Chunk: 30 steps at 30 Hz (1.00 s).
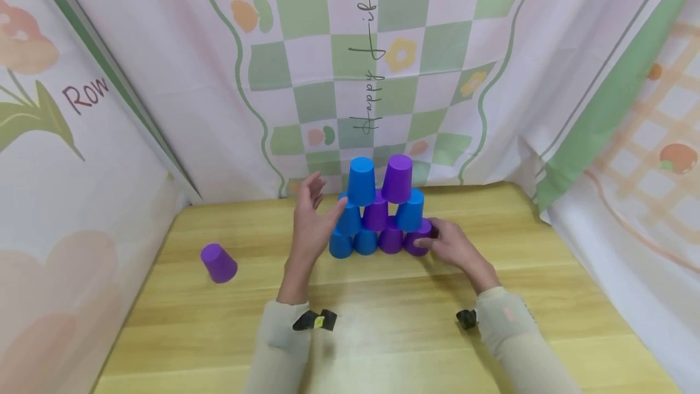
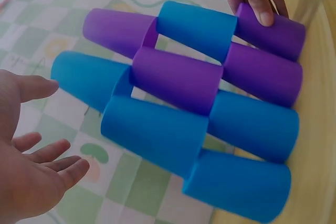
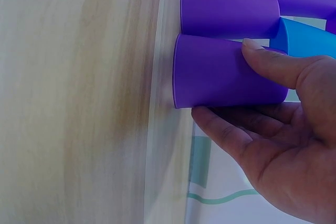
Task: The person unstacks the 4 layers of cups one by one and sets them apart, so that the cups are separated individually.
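Upside-down cups stand stacked in three rows. On top are a blue cup [image 1: 361, 181] and a purple cup [image 1: 397, 179]. The middle row has a purple cup [image 1: 375, 214] between a blue cup [image 1: 348, 219] and another blue cup [image 1: 410, 211]. Two blue and two purple cups form the bottom row. My left hand [image 1: 313, 224] is raised at the stack's left, fingers spread; its thumb tip meets the upper blue cup's edge in the left wrist view, contact unclear. With thumb and fingers around it, my right hand [image 1: 455, 247] holds the bottom right purple cup [image 3: 226, 74].
A lone purple cup [image 1: 219, 263] stands upside down on the wooden table [image 1: 383, 333], left of the stack. Behind the stack hangs a checked green and white curtain [image 1: 350, 96]. Printed cloth hangs at both sides.
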### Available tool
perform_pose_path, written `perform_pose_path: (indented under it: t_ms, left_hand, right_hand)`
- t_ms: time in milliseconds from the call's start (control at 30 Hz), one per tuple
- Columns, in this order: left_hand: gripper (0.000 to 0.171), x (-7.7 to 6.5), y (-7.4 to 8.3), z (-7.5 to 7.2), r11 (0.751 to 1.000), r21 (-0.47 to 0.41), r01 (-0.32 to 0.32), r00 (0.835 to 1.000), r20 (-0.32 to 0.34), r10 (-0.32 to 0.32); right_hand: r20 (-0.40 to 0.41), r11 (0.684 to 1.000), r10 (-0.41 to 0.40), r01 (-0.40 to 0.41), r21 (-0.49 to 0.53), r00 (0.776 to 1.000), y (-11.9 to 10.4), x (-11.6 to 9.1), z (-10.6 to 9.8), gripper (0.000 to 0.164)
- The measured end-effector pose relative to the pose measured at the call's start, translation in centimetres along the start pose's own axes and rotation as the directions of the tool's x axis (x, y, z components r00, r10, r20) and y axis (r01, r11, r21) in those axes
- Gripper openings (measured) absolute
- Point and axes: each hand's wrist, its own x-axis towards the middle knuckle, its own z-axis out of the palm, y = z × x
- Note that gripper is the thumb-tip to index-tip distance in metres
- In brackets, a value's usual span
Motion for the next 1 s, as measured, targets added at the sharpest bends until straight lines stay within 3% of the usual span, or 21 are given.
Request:
perform_pose_path:
  t_ms: [233,500,1000]
  left_hand:
    - [0.073,1.4,0.9,1.8,0.999,-0.007,-0.031,0.999,0.029,0.031]
    - [0.073,2.3,1.8,2.9,0.994,0.075,-0.08,0.995,0.07,0.075]
    - [0.074,3.1,1.6,4.0,0.993,0.109,-0.055,0.993,0.108,0.043]
  right_hand:
    - [-0.005,1.0,-0.002,0.002,-0.001,1.0,0.2,0.0,0.2,0.042]
    - [-0.009,1.0,-0.005,0.005,-0.005,1.0,0.4,0.1,0.4,0.045]
    - [-0.012,1.0,-0.02,0.02,-0.002,1.0,0.1,0.0,0.1,0.046]
